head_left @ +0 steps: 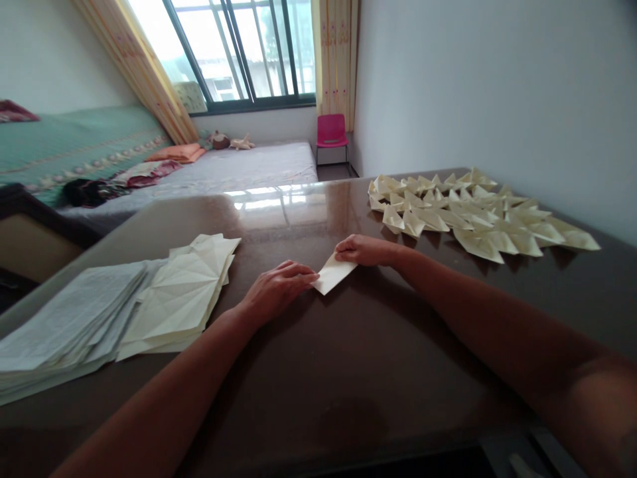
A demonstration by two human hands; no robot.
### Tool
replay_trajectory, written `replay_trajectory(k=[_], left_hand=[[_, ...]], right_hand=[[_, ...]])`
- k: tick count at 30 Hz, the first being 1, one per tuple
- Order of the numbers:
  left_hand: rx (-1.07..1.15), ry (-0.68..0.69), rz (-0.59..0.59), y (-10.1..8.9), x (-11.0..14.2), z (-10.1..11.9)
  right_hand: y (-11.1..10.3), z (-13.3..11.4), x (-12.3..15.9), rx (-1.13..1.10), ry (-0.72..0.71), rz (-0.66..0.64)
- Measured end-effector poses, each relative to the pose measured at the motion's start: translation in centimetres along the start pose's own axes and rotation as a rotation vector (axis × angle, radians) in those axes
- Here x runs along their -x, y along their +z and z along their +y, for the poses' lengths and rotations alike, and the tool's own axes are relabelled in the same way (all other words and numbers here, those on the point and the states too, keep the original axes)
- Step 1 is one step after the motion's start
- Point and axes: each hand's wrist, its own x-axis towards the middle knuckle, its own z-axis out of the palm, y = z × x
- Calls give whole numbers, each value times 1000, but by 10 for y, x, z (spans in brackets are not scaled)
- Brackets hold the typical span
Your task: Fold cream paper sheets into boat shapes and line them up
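Note:
A small folded piece of cream paper (332, 272) lies on the dark glossy table (348, 372) in the middle. My left hand (279, 285) lies with its fingers flat and pressed on the paper's left corner. My right hand (365, 251) has its fingers curled down on the paper's right end, pinching or pressing it against the table. Both forearms reach in from the near edge.
A stack of creased cream sheets (184, 295) and printed pages (64, 325) lies at the left. Several finished folded paper shapes (472, 212) are spread at the back right near the wall. Beyond the table are beds, a pink chair (332, 131) and a window.

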Motion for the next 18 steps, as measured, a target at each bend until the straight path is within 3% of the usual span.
replay_trajectory(k=[6, 10, 13, 18], left_hand=[[-27, 51, -20, -1, -1, 3], [-86, 78, 28, -4, -3, 7], [-167, 115, 75, -3, -6, 14], [-200, 103, 30, 2, -7, 20]], right_hand=[[-3, -4, 2, 2, -31, -39], [-3, -6, 2, 7, -42, -54], [-1, -5, 2, 17, -20, -30], [4, -2, 0, -25, 46, 7]])
